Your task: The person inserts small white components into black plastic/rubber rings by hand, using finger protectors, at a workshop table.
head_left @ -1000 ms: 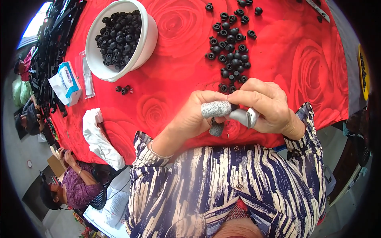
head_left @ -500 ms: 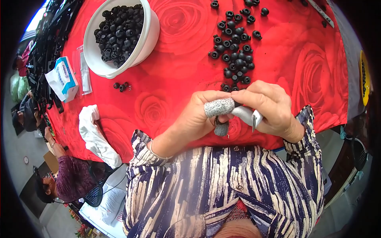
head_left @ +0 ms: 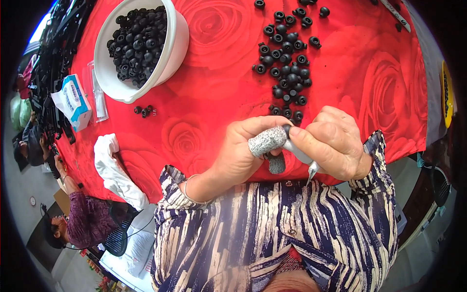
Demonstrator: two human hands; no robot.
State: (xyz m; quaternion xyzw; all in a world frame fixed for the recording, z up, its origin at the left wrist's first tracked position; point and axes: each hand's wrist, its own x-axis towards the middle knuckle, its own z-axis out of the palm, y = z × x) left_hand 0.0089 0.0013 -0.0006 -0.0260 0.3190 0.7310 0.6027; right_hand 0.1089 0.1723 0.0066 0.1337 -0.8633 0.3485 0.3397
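I see the left hand [head_left: 241, 151] pinching one black knob [head_left: 286, 129], right and nearside of the white bowl [head_left: 178, 46]. Right hand [head_left: 334, 143] grips white tool [head_left: 300, 154], touching knob. Loose knobs [head_left: 292, 78] right of bowl.

The surface [head_left: 214, 97] carries one white bowl [head_left: 178, 48], one tissue box [head_left: 78, 104] and one white cloth [head_left: 118, 171] toward its left edge. About three black knobs [head_left: 145, 113] lie beside the bowl, roughly three dozen toward the far edge; those heaped inside cannot be counted. The left hand [head_left: 238, 153] has two grey finger sleeves [head_left: 267, 141] and one knob, the right hand [head_left: 335, 141] one white tool [head_left: 314, 169].
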